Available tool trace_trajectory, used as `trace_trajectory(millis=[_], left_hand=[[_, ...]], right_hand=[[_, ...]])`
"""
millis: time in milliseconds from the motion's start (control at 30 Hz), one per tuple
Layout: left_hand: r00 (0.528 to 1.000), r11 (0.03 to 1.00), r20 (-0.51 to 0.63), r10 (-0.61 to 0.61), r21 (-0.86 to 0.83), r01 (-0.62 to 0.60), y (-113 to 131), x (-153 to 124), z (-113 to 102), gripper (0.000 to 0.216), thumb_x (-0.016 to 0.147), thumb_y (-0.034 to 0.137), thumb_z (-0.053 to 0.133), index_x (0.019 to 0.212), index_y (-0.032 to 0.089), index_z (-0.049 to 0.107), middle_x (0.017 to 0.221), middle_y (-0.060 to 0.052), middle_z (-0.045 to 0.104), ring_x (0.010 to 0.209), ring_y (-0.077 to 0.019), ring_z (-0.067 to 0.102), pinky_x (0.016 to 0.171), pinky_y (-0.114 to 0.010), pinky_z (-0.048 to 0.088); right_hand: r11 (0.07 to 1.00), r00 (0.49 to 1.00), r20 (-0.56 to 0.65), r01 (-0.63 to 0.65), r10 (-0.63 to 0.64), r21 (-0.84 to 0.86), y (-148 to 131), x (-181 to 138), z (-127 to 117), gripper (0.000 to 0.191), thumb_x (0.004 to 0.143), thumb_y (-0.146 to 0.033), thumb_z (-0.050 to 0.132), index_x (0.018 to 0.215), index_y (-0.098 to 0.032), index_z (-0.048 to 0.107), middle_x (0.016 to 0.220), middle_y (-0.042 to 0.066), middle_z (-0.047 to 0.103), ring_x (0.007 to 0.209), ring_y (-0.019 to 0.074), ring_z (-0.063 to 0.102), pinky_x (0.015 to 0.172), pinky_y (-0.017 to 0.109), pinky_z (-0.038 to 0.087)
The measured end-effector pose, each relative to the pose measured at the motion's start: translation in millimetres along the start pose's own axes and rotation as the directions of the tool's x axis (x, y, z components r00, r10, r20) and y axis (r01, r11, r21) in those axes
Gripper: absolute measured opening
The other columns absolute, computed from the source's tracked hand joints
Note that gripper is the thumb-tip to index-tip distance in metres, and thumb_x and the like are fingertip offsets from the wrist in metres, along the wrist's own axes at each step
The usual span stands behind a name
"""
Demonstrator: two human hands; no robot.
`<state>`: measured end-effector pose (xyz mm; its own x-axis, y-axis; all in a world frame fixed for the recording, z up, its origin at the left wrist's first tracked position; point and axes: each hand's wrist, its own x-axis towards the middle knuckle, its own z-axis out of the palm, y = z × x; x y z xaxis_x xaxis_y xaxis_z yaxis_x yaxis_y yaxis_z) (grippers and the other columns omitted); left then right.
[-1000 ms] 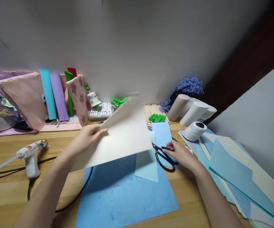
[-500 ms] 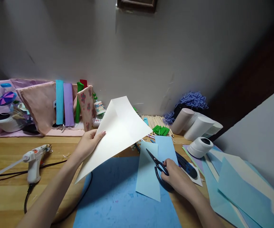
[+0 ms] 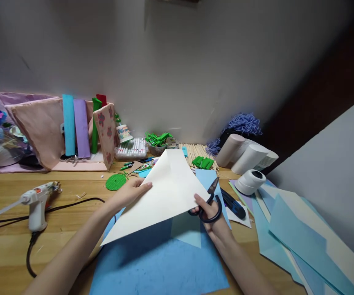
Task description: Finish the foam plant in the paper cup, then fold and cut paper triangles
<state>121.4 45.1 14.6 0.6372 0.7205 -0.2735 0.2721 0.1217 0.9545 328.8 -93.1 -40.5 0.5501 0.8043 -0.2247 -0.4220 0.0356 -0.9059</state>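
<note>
A large sheet of cream paper (image 3: 161, 192) is held tilted over a blue mat (image 3: 152, 266). My left hand (image 3: 134, 194) pinches its left edge, thumb on top. In my right hand (image 3: 213, 217) are black-handled scissors (image 3: 214, 186), blades pointing up and away, while the thumb presses on the paper's right corner. Below the sheet, a light blue paper piece (image 3: 186, 233) lies on the mat, partly covered. Another blue paper strip (image 3: 206, 177) lies behind the scissors.
A white glue gun (image 3: 38, 205) with its black cord stands at left. A pink organizer (image 3: 38, 131), a marker box (image 3: 131, 149), wooden sticks (image 3: 192, 153) and paper rolls (image 3: 250, 157) line the wall. Pale paper sheets (image 3: 299, 241) and a white spool (image 3: 250, 182) are at right.
The cream paper has come lower and slightly right. My right hand has lifted the scissors off the light blue paper, turned them upward and reached the sheet's right corner.
</note>
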Motion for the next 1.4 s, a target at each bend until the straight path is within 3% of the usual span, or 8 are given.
trace_trajectory(millis=[133,300,467,700,833,1033,1200,1400], left_hand=[[0.984,0.891,0.178,-0.013,-0.445,0.092,-3,5,10,0.047,0.075,0.056,0.049,0.088,0.015,0.067,0.083,-0.009,0.07,0.071,-0.0202,0.064,0.062,-0.028,0.049],[0.932,0.548,0.243,0.268,-0.834,0.06,-13,0,36,0.038,0.076,0.03,0.048,0.112,0.022,0.058,0.117,-0.004,0.06,0.118,-0.025,0.046,0.098,-0.046,0.037],[0.914,0.667,0.301,0.273,-0.743,0.045,-28,-9,62,0.056,0.069,0.009,0.056,0.123,0.022,0.051,0.121,-0.005,0.058,0.125,-0.0262,0.038,0.105,-0.048,0.031],[1.0,0.735,0.01,-0.009,-0.677,0.013,-22,-11,84,0.037,0.08,0.022,0.058,0.116,0.017,0.054,0.123,-0.008,0.056,0.111,-0.0235,0.054,0.095,-0.036,0.046],[0.992,0.756,-0.027,-0.127,-0.65,0.079,-22,-9,86,0.027,0.078,0.014,0.059,0.104,0.009,0.06,0.115,-0.012,0.061,0.102,-0.0226,0.059,0.088,-0.031,0.051],[0.983,0.768,-0.126,-0.136,-0.639,0.024,-17,-4,74,0.027,0.078,0.014,0.058,0.104,0.011,0.06,0.115,-0.009,0.061,0.103,-0.0211,0.059,0.088,-0.03,0.051],[0.962,0.815,-0.272,-0.031,-0.565,-0.133,-11,1,54,0.032,0.079,0.021,0.058,0.11,0.015,0.057,0.12,-0.006,0.058,0.108,-0.0211,0.056,0.087,-0.032,0.052],[0.922,0.9,-0.37,0.114,-0.355,-0.254,6,-3,37,0.03,0.08,0.028,0.053,0.104,0.01,0.059,0.106,-0.01,0.065,0.09,-0.0225,0.064,0.074,-0.033,0.054]], right_hand=[[0.996,0.996,-0.058,0.072,-0.069,0.045,-1,-2,2,0.033,0.056,-0.028,0.077,0.082,-0.017,0.06,0.079,0.0,0.058,0.05,0.0072,0.043,0.048,0.024,0.046],[0.985,0.982,-0.156,0.13,-0.111,0.117,-10,-1,0,0.031,0.056,-0.026,0.076,0.081,-0.019,0.058,0.081,0.0,0.057,0.054,0.0085,0.044,0.05,0.024,0.046],[0.979,0.967,-0.168,0.2,-0.192,0.031,-4,-1,0,0.028,0.06,-0.029,0.074,0.078,-0.018,0.055,0.073,0.001,0.055,0.054,0.0101,0.045,0.052,0.026,0.047],[0.961,0.958,-0.082,0.276,-0.274,0.019,2,-12,9,0.028,0.067,-0.029,0.07,0.086,-0.014,0.057,0.068,-0.001,0.054,0.052,0.0083,0.047,0.054,0.025,0.049],[0.973,0.973,-0.073,0.223,-0.219,0.06,1,-14,12,0.03,0.067,-0.032,0.071,0.086,-0.015,0.056,0.067,-0.003,0.053,0.049,0.0071,0.047,0.055,0.026,0.051],[0.979,0.985,-0.069,0.167,-0.159,0.117,3,-10,8,0.035,0.069,-0.046,0.067,0.077,-0.016,0.049,0.064,-0.004,0.053,0.045,0.0055,0.046,0.048,0.022,0.049],[0.99,0.974,0.226,-0.043,0.011,0.135,5,-16,12,0.051,0.075,-0.066,0.045,0.086,-0.017,0.05,0.06,-0.004,0.05,0.04,0.0056,0.043,0.045,0.023,0.047],[0.971,0.785,0.59,-0.238,0.187,0.009,23,-31,14,0.07,0.062,-0.079,0.042,0.092,-0.017,0.05,0.069,-0.001,0.051,0.051,0.01,0.052,0.064,0.037,0.051]])
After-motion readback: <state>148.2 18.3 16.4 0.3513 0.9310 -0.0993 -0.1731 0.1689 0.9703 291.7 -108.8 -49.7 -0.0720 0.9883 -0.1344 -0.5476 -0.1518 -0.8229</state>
